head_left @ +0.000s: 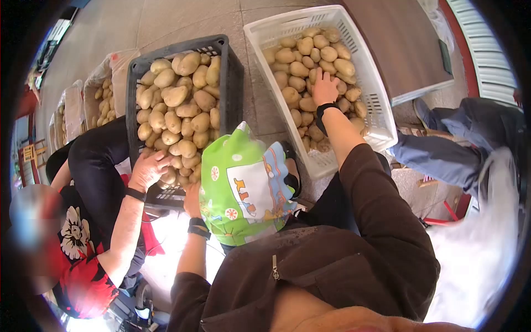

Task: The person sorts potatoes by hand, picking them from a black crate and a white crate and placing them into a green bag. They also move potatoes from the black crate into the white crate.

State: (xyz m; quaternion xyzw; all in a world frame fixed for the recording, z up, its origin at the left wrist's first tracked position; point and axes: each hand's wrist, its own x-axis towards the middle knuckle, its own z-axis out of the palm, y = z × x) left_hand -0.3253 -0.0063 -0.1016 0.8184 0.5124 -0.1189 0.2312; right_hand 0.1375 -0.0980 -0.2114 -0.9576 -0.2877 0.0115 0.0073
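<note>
On the tiled floor, two crates of potatoes side by side. White crate (371,105) at about 1 o'clock, dark crate (133,83) at about 11 o'clock, both well filled.

Right hand (324,88) reaches out over the white crate; palm down on the potatoes (301,58), fingers (319,74) spread and resting on the pile, not clenched round any single one as far as I can tell. Black band at the wrist, brown sleeve behind it.

Left hand (192,200) low, at about 7 o'clock, against the near edge of the dark crate and holding a green printed bag (240,188) by its side. Fingers hidden behind the bag, so the grip itself cannot be made out.

Another person's hand (148,170), at 9 o'clock, lies on the potatoes in the dark crate (182,105), fingers curled over them. That person wears black and red.

More potatoes in sacks (102,99) at far left. Someone's blue trouser legs (442,155) at 3 o'clock.
</note>
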